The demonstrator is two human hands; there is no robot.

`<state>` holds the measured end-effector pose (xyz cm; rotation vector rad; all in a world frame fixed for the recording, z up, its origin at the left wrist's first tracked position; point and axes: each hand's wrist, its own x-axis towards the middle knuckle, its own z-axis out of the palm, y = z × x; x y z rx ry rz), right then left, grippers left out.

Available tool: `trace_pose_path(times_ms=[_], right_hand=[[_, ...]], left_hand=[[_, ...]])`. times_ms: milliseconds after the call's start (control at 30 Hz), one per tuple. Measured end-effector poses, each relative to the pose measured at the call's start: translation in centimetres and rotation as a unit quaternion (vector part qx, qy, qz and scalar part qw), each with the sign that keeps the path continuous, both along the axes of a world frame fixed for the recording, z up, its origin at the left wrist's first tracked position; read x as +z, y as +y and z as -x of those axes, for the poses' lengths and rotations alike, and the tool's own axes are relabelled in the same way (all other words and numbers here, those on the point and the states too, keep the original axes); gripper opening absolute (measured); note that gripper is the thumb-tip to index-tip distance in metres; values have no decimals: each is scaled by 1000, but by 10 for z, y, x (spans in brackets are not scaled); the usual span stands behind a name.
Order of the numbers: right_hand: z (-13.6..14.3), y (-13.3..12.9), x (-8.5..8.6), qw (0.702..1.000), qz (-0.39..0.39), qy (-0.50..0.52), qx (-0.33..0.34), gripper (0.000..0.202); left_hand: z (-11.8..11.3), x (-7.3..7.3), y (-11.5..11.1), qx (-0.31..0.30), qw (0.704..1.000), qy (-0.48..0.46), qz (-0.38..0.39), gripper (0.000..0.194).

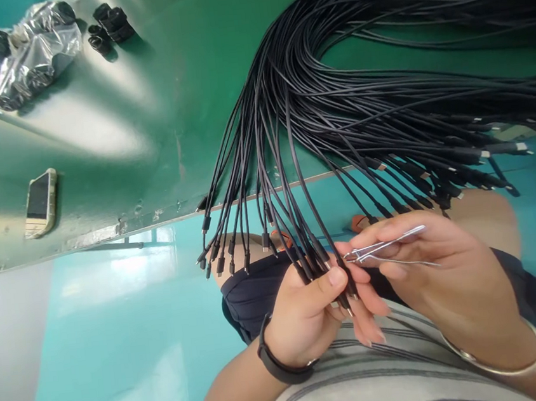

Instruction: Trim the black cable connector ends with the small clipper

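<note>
Several black cable ends [313, 261] lie gathered in my left hand [308, 311], with the thumb pressed over them near their connectors. My right hand [442, 265] holds a small pair of metal tweezers or snips [383, 250] between thumb and fingers, its pivot end beside the held cables. The fingertips of my right hand are close to the connectors. From my left hand the cables run up over the table edge into a large bundle of black cables [303, 82]. Other loose connector ends [220, 266] hang over the edge to the left.
On the green table [177, 63] are a phone [42, 204] at the left, plastic-wrapped bundles [38, 65] and small black coiled items [113, 25] at the upper left. More connector ends [483, 153] overhang the edge at the right. My legs are below.
</note>
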<state>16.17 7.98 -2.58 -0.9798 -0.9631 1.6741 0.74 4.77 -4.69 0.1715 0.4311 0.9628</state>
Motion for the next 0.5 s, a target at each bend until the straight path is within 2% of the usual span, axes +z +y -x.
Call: trace_pose_path(times_ms=[167,500], right_hand=[[-3,-3,-1,998,-52,-24,-5,21],[0,-3,-1,998,-46,-45,-17,15]], left_hand=[[1,-1,-2,-5,1000,-21,15,31],[1,-2,-2,10,998,-58,-1,24]])
